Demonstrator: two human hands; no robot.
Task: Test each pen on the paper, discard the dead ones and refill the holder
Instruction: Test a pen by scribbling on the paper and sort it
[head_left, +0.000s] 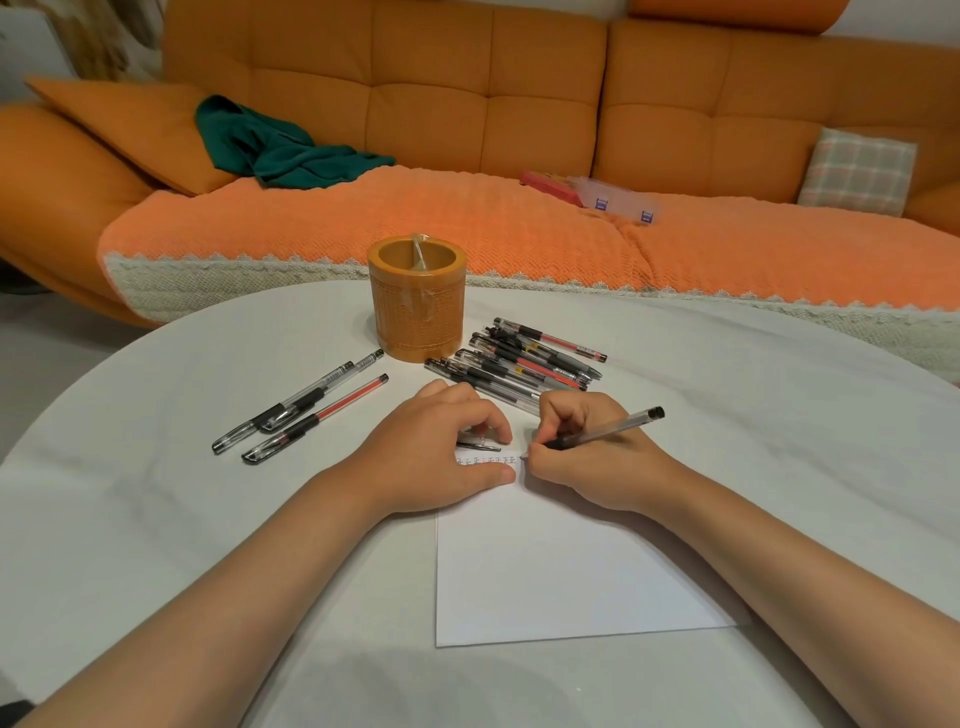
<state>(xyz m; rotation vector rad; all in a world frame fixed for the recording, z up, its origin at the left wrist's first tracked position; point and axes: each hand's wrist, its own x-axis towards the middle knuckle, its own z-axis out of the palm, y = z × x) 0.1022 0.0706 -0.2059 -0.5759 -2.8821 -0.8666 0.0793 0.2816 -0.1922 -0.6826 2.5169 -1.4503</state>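
Note:
My right hand (582, 457) grips a clear pen with a black end (618, 425), its tip down on the white paper (561, 571) beside a row of small written marks (488, 460). My left hand (441, 452) rests on the paper's top left corner, its fingers curled over a pen cap (478, 443). The orange woven holder (415, 299) stands behind my hands and looks empty of pens. A pile of several pens (524, 358) lies right of the holder. Three capped pens (301, 410) lie to the left.
The round white table (156, 519) ends just behind the holder. An orange sofa (467, 104) lies beyond it, with a green cloth (275, 145), a clear plastic box (618, 200) and a checked cushion (857, 171) on it.

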